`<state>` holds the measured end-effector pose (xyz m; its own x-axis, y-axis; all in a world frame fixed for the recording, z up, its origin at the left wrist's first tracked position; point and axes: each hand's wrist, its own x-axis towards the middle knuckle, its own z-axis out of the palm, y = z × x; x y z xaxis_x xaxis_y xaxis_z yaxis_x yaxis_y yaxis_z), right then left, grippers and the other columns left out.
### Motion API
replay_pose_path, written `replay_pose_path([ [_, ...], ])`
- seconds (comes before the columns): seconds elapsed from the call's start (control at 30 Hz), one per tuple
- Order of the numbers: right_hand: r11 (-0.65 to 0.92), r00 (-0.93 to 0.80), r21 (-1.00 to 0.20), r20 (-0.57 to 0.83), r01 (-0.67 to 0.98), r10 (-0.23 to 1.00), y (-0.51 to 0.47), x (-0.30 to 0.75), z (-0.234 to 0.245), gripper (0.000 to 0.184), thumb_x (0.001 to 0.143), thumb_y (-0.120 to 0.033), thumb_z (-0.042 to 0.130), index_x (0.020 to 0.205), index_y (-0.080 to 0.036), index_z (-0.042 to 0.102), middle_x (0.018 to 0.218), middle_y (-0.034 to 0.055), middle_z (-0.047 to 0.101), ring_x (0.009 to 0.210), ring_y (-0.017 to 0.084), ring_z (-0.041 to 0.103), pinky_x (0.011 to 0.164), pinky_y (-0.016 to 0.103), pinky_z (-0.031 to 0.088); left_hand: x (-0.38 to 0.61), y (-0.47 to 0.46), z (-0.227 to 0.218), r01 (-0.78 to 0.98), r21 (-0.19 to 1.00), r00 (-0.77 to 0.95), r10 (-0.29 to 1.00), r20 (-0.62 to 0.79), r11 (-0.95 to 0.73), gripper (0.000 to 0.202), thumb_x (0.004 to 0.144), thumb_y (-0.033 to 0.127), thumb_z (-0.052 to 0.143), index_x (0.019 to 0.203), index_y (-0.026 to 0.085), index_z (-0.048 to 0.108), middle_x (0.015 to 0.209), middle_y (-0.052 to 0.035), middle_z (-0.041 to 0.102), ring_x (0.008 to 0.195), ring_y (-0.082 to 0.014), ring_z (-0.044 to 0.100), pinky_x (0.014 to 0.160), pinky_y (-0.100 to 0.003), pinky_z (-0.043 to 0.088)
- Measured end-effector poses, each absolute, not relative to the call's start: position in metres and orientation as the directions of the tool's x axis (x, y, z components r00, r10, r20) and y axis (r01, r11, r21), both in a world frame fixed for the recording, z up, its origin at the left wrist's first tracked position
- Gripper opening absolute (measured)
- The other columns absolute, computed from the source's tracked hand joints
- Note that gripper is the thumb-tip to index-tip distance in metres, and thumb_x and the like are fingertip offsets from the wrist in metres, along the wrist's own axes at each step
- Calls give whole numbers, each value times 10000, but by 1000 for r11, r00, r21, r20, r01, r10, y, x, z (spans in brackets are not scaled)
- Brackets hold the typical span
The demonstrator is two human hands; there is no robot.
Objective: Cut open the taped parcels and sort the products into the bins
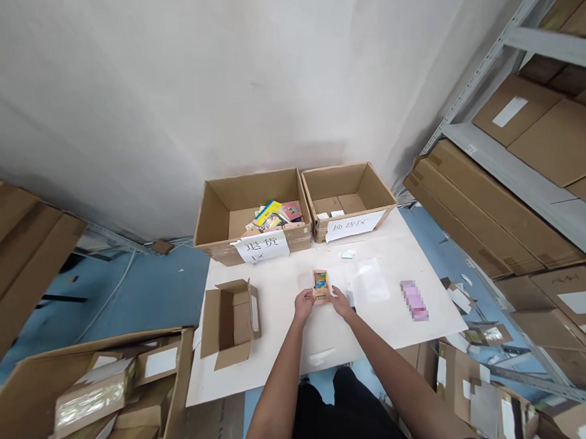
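Note:
Between my two hands is a small flat rectangular item (320,286), tan at the edges with a blue and yellow picture on its face; its exact kind is too small to tell. My left hand (304,304) grips its left lower edge with closed fingers. On the opposite edge, my right hand (341,302) is closed on the same item. Something dark (351,302) shows partly beside my right hand. Further right lies a clear plastic bag or sheet (371,279). An open cardboard box (234,319) stands left of my hands.
At the back of the white table (278,330) stand two labelled boxes: a larger one (215,213) holding colourful booklets (273,215), and a smaller one (369,187). A small white-green packet (347,254) and a blurred pink item (414,300) lie right. Shelving (464,147) flanks the table.

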<state>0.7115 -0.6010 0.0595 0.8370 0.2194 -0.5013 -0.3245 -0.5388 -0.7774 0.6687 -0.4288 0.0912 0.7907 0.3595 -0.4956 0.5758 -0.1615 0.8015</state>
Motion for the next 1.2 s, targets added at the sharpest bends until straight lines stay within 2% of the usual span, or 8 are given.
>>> replay_pose_path([
  [0.13,-34,817,-900,-411,-435,406,-618,745,130,680,725,-547,816,1296,-227,630,1122,104,773,1048,313,749,916,445,596,668,-418,145,363,918,899,198,-391,161,538,699,473,840,1132,167,752,1124,-97,755,902,-208,735,856,-361,586],
  [0.23,127,783,-893,-300,-431,545,-631,759,190,597,665,-524,896,1146,-257,664,1095,70,784,992,285,757,852,404,603,671,-412,191,250,920,935,172,-311,303,707,608,474,919,1230,208,715,1211,-102,714,908,-207,735,855,-380,589],
  [0.37,167,773,-901,-234,-400,589,-648,763,250,570,682,-509,905,1139,-282,652,1058,51,799,953,274,766,803,395,608,678,-420,242,177,959,954,203,-223,221,757,590,466,935,1264,213,699,1155,-100,723,876,-205,730,820,-385,602],
  [0.5,220,822,-924,-145,-311,551,-661,764,283,577,701,-506,889,1183,-272,674,1102,73,799,989,302,766,843,441,608,683,-450,279,20,999,886,464,3,-45,583,680,473,887,1185,211,757,1165,-115,742,1037,-251,719,909,-403,593],
  [0.7,265,725,-962,135,-68,676,-662,758,310,612,717,-351,851,1311,-294,714,1457,90,644,1394,312,560,1141,486,457,684,-498,320,-110,994,938,328,112,-25,680,763,500,840,1366,222,694,1359,-113,714,1218,-304,680,983,-439,587],
  [0.87,215,917,-977,87,1,389,-670,760,318,654,754,-405,829,1372,-285,654,1345,107,693,1176,274,676,1021,471,549,669,-493,343,-95,975,949,314,27,202,800,747,494,874,1447,193,630,1369,-157,706,1148,-319,718,947,-464,609],
  [1.0,290,843,-947,40,-140,537,-678,760,324,603,746,-452,843,1286,-242,677,1169,96,762,1029,275,732,926,461,591,657,-490,349,-46,973,969,246,-12,225,816,739,479,889,1455,192,623,1359,-176,708,1129,-326,727,929,-475,618],
  [1.2,350,837,-931,110,-102,536,-669,752,335,518,763,-440,823,1230,-253,697,1225,99,764,1114,306,728,993,492,568,660,-499,347,-95,992,848,516,124,-84,679,739,449,883,1356,225,708,1369,-139,710,1272,-320,660,1051,-477,558],
])
